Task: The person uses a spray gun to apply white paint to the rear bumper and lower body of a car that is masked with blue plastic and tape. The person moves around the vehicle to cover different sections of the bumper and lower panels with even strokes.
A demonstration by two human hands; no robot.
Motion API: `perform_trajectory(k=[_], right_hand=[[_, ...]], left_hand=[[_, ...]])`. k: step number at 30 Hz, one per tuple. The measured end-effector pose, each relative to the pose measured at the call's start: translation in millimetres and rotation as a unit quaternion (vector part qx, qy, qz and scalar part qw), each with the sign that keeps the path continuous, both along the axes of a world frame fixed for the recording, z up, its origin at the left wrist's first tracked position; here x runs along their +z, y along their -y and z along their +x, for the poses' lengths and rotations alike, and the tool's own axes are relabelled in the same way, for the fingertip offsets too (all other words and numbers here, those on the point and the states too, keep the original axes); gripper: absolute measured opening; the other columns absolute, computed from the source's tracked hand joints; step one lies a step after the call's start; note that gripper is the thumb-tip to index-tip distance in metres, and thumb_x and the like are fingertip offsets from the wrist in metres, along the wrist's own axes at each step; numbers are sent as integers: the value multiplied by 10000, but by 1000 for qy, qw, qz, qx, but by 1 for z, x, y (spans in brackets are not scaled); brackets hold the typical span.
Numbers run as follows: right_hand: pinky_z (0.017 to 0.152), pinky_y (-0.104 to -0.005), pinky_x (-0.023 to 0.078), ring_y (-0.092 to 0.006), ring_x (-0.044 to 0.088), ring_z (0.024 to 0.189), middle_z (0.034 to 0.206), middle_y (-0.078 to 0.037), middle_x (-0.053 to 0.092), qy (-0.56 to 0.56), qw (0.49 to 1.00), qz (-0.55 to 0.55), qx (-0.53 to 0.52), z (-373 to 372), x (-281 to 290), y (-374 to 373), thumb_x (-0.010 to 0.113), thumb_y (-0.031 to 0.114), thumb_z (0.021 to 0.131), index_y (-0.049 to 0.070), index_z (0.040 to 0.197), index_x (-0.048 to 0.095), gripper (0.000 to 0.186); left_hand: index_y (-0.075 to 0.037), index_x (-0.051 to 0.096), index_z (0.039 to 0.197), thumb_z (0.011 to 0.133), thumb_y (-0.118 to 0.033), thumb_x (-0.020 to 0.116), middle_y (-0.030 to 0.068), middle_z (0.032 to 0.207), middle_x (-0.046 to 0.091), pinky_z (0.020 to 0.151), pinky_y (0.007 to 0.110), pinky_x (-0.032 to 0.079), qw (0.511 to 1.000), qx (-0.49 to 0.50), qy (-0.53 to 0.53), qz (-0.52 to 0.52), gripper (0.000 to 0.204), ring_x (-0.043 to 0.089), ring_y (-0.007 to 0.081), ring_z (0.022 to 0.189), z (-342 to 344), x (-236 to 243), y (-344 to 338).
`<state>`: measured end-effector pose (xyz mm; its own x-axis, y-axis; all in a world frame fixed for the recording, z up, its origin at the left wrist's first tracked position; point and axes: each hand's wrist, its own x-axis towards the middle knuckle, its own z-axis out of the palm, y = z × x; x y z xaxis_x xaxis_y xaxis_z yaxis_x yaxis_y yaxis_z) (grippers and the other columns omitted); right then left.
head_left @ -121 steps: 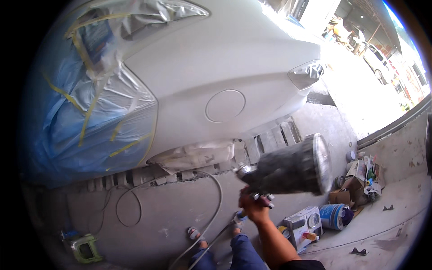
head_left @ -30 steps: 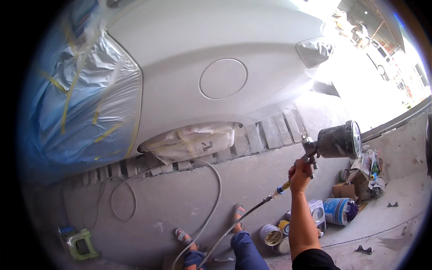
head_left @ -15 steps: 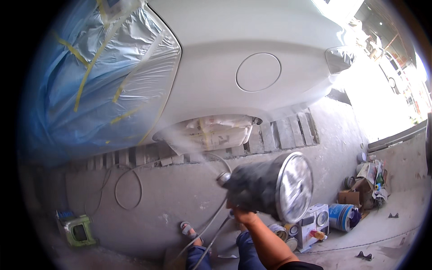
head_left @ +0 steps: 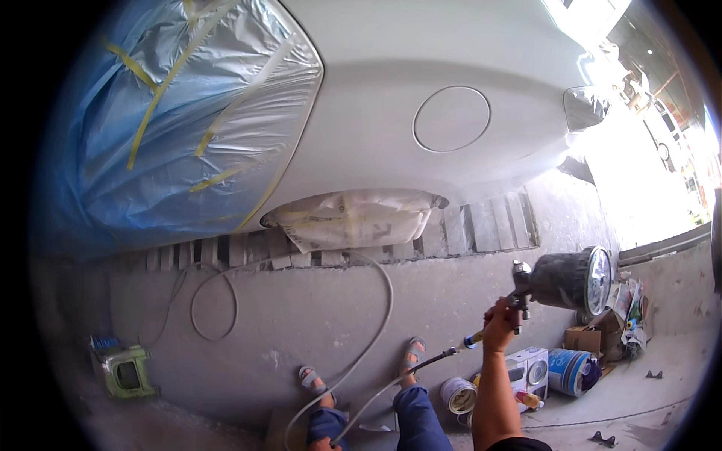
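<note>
Beside one white car (head_left: 421, 83), right hand (head_left: 500, 325) grips one spray gun (head_left: 560, 282).

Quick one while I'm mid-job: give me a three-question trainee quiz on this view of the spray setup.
1. True or false: the right hand holds the spray gun.
2. What covers the wheel arch? A) blue plastic film B) pale masking paper C) nothing
3. Fill in: the round fuel flap sits on the ____ car panel.

Key: 1 true; 2 B; 3 white. The left hand, at the lower edge, is on the air hose.
</note>
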<state>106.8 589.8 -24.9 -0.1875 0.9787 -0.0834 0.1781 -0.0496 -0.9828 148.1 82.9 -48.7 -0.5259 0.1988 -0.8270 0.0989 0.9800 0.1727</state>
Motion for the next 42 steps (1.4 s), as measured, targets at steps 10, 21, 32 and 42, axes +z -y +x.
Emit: perform_trajectory(k=[10,21,32,42], right_hand=[[712,-374,452,-233,562,767,822,-91,584,201,762,439,431,-51,-24,165,524,39,806,83,802,571,65],[589,-252,430,-87,475,544,610,-2,517,-127,977,12,172,-30,-40,59,568,211,911,73,780,543,192],[479,-236,398,-92,508,547,650,-26,543,-43,994,27,100,-29,-73,52,541,169,901,59,815,520,141],[860,-416,409,-274,564,875,827,-58,602,123,807,411,406,-66,-85,159,514,102,809,118,800,616,104]], left_hand=[[20,611,840,711,-326,614,250,871,621,757,448,483,994,91,59,-36,369,595,416,855,11,-29,81],[-39,616,968,777,-288,592,219,955,627,781,480,462,993,102,43,44,314,584,426,896,8,-26,45],[-21,610,877,785,-292,590,218,859,615,709,465,473,992,-47,-71,96,286,593,399,811,24,-93,65],[-44,610,934,781,-280,584,228,933,621,772,490,455,992,122,-1,25,283,576,437,876,25,-68,83]])
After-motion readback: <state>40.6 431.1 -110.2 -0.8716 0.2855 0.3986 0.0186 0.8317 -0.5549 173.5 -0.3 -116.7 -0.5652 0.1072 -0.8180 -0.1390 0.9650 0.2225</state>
